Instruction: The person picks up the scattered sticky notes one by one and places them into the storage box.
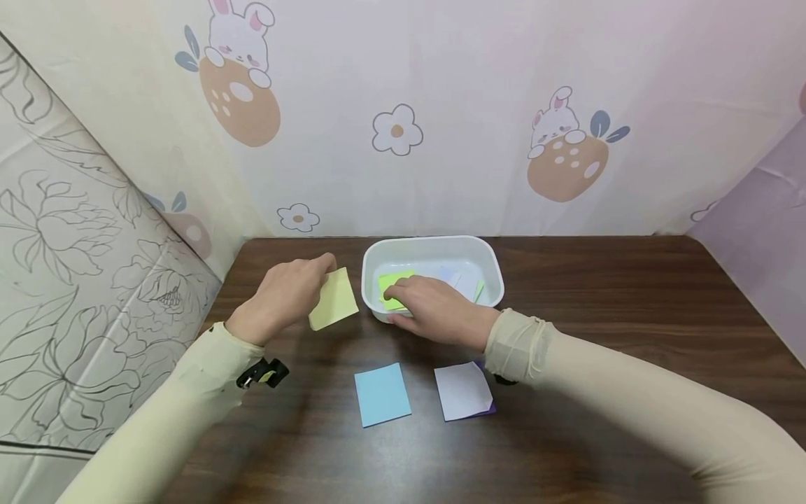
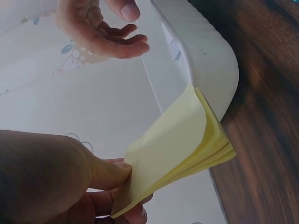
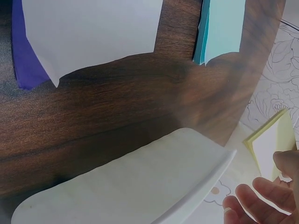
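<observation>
My left hand point(image 1: 286, 294) pinches a pad of pale yellow sticky notes point(image 1: 336, 299) by one edge, thumb on top and fingers below. In the left wrist view the far edge of the pad point(image 2: 173, 135) fans out into several layers, close to the white plastic tub point(image 2: 215, 60). Over the front rim of the tub point(image 1: 369, 280) hangs my right hand point(image 1: 434, 308), its fingers loosely bent with nothing between them. Bright yellow-green notes point(image 1: 395, 280) lie inside, partly hidden by that hand, beside pale blue and white slips point(image 1: 466, 283).
A blue sticky note pad point(image 1: 383, 395) lies on the dark wooden table point(image 1: 598, 301) in front of the tub. To its right is a white sheet point(image 1: 464, 392) on a purple pad point(image 3: 28, 65). A patterned curtain point(image 1: 466, 154) rises behind the table.
</observation>
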Demonstrator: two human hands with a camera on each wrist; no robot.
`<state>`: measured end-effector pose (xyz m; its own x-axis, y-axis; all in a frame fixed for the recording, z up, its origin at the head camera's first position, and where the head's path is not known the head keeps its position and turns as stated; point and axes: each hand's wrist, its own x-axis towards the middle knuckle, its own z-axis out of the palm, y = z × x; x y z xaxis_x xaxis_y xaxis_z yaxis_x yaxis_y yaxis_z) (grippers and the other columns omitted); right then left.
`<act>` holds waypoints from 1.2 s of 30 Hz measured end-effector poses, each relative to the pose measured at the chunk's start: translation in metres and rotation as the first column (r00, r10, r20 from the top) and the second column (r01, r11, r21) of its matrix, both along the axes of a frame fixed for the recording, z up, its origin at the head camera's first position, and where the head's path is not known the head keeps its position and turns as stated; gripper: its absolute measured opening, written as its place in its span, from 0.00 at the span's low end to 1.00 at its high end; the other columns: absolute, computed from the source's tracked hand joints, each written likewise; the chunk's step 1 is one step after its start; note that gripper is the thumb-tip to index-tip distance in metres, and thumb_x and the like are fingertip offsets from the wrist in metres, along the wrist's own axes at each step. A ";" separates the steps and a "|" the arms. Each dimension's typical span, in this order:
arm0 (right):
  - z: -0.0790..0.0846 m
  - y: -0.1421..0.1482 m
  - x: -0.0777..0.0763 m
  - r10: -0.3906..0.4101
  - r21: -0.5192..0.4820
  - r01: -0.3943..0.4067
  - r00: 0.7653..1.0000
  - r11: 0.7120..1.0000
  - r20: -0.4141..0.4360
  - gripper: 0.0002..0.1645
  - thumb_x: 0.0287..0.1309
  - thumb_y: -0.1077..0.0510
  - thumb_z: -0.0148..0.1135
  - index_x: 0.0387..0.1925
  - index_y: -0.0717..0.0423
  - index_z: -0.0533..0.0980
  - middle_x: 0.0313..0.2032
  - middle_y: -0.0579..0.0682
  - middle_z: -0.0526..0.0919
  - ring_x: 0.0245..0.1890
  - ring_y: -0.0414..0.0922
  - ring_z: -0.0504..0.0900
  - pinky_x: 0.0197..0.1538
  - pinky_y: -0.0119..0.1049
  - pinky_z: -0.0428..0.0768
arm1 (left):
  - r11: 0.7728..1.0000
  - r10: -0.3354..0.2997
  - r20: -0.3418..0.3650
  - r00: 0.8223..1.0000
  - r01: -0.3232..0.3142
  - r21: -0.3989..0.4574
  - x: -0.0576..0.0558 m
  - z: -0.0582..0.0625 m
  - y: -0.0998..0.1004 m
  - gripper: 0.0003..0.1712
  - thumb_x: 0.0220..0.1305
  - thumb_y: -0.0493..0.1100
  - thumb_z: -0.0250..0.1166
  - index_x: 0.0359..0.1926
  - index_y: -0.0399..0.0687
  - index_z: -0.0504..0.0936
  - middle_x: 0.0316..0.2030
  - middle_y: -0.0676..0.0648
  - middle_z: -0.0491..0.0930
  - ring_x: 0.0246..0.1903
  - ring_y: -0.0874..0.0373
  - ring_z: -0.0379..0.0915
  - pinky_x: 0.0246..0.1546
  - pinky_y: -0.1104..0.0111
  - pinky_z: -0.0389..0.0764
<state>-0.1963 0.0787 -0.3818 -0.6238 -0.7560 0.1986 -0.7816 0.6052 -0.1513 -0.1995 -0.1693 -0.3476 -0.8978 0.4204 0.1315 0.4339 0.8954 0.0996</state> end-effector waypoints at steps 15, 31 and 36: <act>0.004 0.003 0.000 -0.019 -0.019 0.019 1.000 1.000 -0.014 0.19 0.58 0.50 0.59 0.47 0.57 0.77 0.40 0.48 0.81 0.40 0.44 0.78 0.46 0.40 0.75 | 1.000 -0.003 -0.016 1.000 0.003 0.018 0.000 0.004 0.007 0.08 0.65 0.34 0.48 0.37 0.48 0.73 0.15 0.51 0.67 0.18 0.55 0.64 0.16 0.63 0.65; 0.004 0.015 -0.003 -0.068 -0.013 0.069 0.997 0.998 0.043 0.20 0.59 0.49 0.58 0.48 0.57 0.77 0.41 0.47 0.81 0.42 0.43 0.78 0.47 0.39 0.75 | 0.999 -0.040 -0.026 0.999 0.041 0.036 -0.001 0.005 0.016 0.06 0.65 0.35 0.50 0.37 0.48 0.73 0.15 0.51 0.67 0.18 0.55 0.64 0.15 0.63 0.66; 0.004 0.017 -0.004 -0.075 -0.006 0.075 0.996 0.997 0.053 0.20 0.59 0.50 0.58 0.49 0.57 0.77 0.42 0.48 0.81 0.42 0.43 0.78 0.46 0.39 0.75 | 0.999 -0.040 -0.033 0.999 0.041 0.036 -0.003 0.005 0.019 0.06 0.65 0.35 0.50 0.39 0.47 0.74 0.16 0.51 0.68 0.19 0.55 0.64 0.16 0.62 0.66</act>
